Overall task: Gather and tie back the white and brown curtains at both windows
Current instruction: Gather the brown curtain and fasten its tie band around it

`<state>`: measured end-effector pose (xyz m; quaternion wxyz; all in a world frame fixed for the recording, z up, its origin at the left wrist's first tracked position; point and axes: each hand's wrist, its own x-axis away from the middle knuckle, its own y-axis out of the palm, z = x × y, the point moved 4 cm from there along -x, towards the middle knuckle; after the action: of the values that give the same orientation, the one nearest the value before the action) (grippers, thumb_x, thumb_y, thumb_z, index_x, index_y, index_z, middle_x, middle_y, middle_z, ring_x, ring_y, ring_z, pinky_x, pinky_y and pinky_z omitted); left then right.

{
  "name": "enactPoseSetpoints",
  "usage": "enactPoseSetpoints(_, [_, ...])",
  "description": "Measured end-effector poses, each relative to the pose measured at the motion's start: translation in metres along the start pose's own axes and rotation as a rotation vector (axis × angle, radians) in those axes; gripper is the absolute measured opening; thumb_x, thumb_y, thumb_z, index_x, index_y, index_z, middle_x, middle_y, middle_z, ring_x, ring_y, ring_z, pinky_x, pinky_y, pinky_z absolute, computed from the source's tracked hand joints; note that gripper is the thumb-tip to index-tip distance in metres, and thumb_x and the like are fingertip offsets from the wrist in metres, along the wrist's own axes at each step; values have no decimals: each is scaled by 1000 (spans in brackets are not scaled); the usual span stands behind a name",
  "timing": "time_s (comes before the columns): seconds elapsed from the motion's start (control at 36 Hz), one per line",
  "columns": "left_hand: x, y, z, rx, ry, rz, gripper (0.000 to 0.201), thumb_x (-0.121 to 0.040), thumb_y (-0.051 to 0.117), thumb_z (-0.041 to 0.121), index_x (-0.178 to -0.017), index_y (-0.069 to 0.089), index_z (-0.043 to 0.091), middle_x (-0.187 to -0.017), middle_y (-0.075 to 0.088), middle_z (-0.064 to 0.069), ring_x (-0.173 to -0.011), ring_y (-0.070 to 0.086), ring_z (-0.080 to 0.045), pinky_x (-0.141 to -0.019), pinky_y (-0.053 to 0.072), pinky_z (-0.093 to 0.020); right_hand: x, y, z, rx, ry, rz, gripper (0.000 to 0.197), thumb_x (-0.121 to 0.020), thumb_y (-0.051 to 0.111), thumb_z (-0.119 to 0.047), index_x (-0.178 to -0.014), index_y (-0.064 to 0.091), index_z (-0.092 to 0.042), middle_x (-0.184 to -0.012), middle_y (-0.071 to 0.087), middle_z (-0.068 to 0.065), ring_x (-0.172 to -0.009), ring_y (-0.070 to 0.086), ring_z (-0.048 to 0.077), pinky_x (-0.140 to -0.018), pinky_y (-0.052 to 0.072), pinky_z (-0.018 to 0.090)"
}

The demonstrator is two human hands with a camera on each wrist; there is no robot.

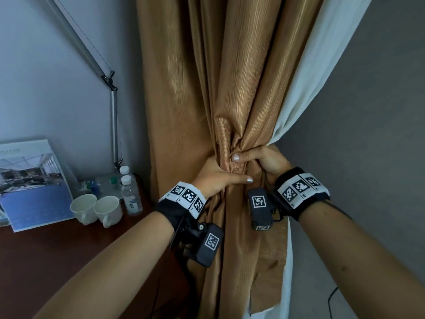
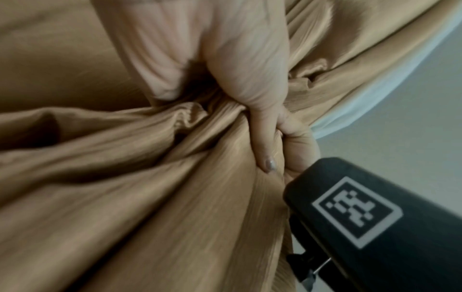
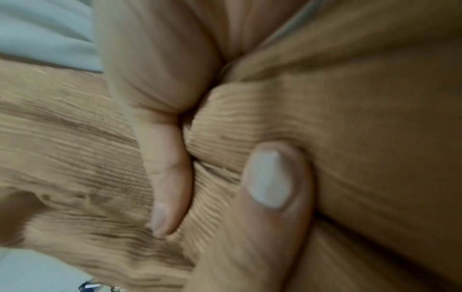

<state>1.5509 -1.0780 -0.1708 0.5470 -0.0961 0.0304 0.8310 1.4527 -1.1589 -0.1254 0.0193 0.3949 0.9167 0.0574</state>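
Note:
The brown curtain [image 1: 207,77] hangs in the middle of the head view, pinched into a tight bunch at waist height. A white curtain [image 1: 310,77] runs down its right edge into the same bunch. My left hand [image 1: 220,176] grips the bunch from the left, thumb laid across the front. Just above it, my right hand [image 1: 264,160] grips from the right, thumb pressed into the folds. In the left wrist view my left hand [image 2: 250,79] digs into brown curtain [image 2: 125,177], with white curtain [image 2: 400,79] behind. The right wrist view shows my right hand [image 3: 270,197] on brown curtain [image 3: 362,118].
A dark wooden desk [image 1: 57,261] stands at the left with two white cups [image 1: 96,210], water bottles [image 1: 131,196], a propped brochure [image 1: 30,180] and a metal lamp arm [image 1: 113,116]. A grey wall [image 1: 379,134] lies to the right, with a black cable [image 1: 331,295] low down.

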Motion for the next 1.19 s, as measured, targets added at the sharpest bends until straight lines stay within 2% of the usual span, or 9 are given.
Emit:
enactPoseSetpoints(0.25, [5,-23,4,-43,-169,-202,49,-67,86,22,-110,64,22,-108,72,6,-105,67,-6,-93,50,-18,6,1,-1,3,2,40,63,-54,79,10,-114,64,5,-105,73,17,-97,71,30,-74,60,38])
enactPoseSetpoints(0.39, [-8,-63,13,-32,-176,-31,103,-37,85,73,-116,65,9,-118,70,-4,-113,64,-17,-100,50,-39,5,-4,-3,30,-15,78,61,-57,79,11,-116,64,0,-105,74,11,-95,72,25,-75,60,34])
enactPoseSetpoints(0.53, [-15,-91,23,62,-42,389,45,-81,73,46,-104,69,7,-95,75,-8,-93,72,-18,-93,55,-39,2,-6,-4,47,3,79,54,-60,77,12,-111,66,-1,-101,75,9,-92,72,23,-71,59,30])
enactPoseSetpoints(0.64, [-20,-109,19,25,-35,713,36,-85,70,39,-114,60,22,-116,60,3,-103,57,-12,-93,47,-30,1,-10,-4,26,25,86,60,-54,78,9,-112,66,2,-101,75,12,-92,72,27,-69,59,33])
enactPoseSetpoints(0.78, [-34,-103,19,254,-180,487,84,-79,59,68,-147,37,24,-144,47,4,-130,46,-15,-112,31,-39,-1,-12,-1,6,60,93,63,-49,81,8,-111,66,7,-102,74,19,-96,71,34,-78,59,42])
enactPoseSetpoints(0.86, [-36,-85,24,405,-162,253,67,-82,54,70,-133,53,27,-131,64,2,-123,57,-16,-112,35,-43,-3,-12,0,18,56,93,61,-51,81,9,-111,67,6,-103,74,17,-96,71,33,-80,59,42])
enactPoseSetpoints(0.97, [-28,-58,25,365,-110,57,54,-86,67,42,-130,58,13,-127,66,-7,-120,61,-20,-107,41,-40,-5,-16,1,12,41,97,61,-52,80,10,-112,67,5,-104,73,18,-97,71,34,-85,58,47])
enactPoseSetpoints(1.08, [-28,-57,19,151,-46,234,23,-91,66,15,-112,67,5,-109,72,-12,-103,69,-24,-101,50,-46,-6,-22,-1,35,28,114,56,-58,78,11,-112,66,5,-103,74,16,-97,71,31,-83,58,44])
enactPoseSetpoints(1.19, [-30,-60,22,-85,11,354,37,-84,67,31,-97,68,-4,-92,70,-15,-83,68,-28,-86,55,-54,-9,-25,-1,34,26,109,59,-55,79,11,-112,66,5,-103,74,15,-96,71,31,-82,58,42])
